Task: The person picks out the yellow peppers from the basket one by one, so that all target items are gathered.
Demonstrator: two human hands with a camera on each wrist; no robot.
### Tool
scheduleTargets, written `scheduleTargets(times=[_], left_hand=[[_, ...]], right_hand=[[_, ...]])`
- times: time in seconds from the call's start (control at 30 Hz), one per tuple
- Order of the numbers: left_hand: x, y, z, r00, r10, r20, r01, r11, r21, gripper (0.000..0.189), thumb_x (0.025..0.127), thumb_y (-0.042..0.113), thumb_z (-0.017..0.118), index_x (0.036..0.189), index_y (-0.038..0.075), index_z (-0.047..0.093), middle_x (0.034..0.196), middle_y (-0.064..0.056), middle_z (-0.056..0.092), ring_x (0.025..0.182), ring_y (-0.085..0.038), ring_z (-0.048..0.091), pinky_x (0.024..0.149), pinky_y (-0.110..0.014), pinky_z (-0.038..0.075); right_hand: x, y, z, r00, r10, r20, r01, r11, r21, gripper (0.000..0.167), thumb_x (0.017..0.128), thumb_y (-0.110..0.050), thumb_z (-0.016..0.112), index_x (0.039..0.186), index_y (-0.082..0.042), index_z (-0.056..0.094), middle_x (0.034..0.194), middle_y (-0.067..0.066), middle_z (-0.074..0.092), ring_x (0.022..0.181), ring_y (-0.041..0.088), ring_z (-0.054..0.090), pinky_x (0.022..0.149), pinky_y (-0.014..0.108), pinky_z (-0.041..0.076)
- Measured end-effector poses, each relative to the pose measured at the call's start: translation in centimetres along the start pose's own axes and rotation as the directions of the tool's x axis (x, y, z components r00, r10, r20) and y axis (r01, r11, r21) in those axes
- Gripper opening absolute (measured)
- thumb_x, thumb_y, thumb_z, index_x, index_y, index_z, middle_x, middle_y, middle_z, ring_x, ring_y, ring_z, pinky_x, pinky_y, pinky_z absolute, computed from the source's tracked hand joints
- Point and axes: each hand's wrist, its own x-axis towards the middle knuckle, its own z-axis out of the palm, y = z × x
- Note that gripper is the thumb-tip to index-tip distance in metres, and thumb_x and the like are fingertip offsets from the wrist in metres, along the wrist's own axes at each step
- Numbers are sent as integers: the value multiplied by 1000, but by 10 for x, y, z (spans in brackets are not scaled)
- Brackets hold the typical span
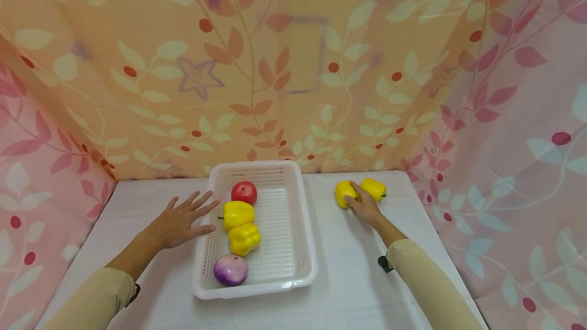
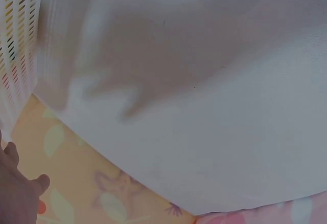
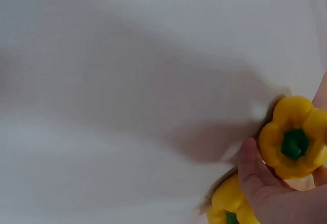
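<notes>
At the right of the table, my right hand point(image 1: 365, 208) grips a yellow bell pepper point(image 1: 343, 195) between thumb and fingers. In the right wrist view the fingers point(image 3: 249, 165) lie against this pepper point(image 3: 292, 139), whose green stem end shows. A second yellow bell pepper point(image 1: 374, 188) lies close beside that hand. My left hand point(image 1: 183, 220) is spread, fingers apart, at the left rim of a white plastic basket point(image 1: 308, 248); it holds nothing. Inside, along the left side, are a red round fruit point(image 1: 244, 193), two yellow bell peppers point(image 1: 239, 215) and a purple-and-white round vegetable point(image 1: 231, 270).
A white cloth covers the table point(image 1: 341, 279). Behind it hangs an orange leaf-patterned curtain point(image 1: 293, 65), with pink patterned cloth point(image 1: 518, 192) at the sides. The basket's right half shows its bare perforated floor. In the left wrist view, the basket wall point(image 2: 18, 45) stands at the left.
</notes>
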Motion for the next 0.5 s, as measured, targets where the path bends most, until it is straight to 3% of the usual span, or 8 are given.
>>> scheduleTargets(times=[0.23,0.5], left_hand=[[0,0,0,1000,2,-3,-2,1000,3,77,93,70,46,156,29,32,165,-10,20,148,-45,18,110,-76,6],[0,-2,2,1000,14,-15,-14,1000,0,75,94,68,45,156,28,33,165,-10,21,147,-45,19,110,-76,7]], right_hand=[[-2,-3,-6,999,22,50,-18,997,-70,67,105,-37,49,159,-10,21,159,23,28,145,43,26,118,60,19],[-6,-20,-27,984,-23,178,57,980,-189,67,106,-33,48,157,-2,20,156,30,29,142,50,28,115,65,21]])
